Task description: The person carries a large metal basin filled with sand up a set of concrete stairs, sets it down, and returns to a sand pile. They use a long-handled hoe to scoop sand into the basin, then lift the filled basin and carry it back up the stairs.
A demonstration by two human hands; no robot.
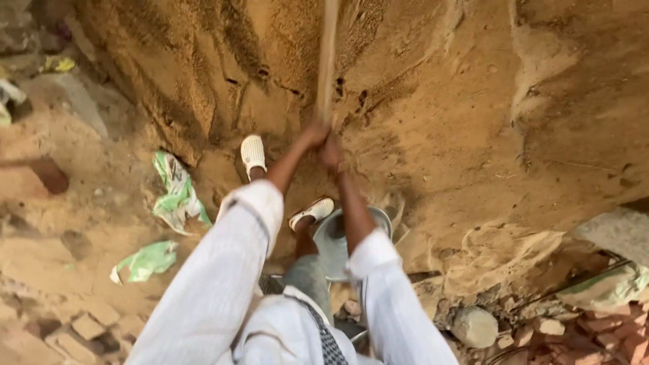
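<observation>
Both my hands grip the lower end of a long wooden handle (328, 61) that rises to the top edge of the picture over a big heap of brown sand (439, 101). My left hand (312, 135) and my right hand (331, 150) sit close together on it. The tool's head is out of view. Both arms wear white sleeves. Below my hands a round grey metal pan (332, 247) rests on the ground by my feet, which wear white slip-on shoes (253, 154).
Green and white plastic bags (177, 192) lie on the ground at the left, another bag (145, 261) below them. Broken bricks (88, 326) sit at the lower left. A rounded stone (474, 327) and brick rubble lie at the lower right.
</observation>
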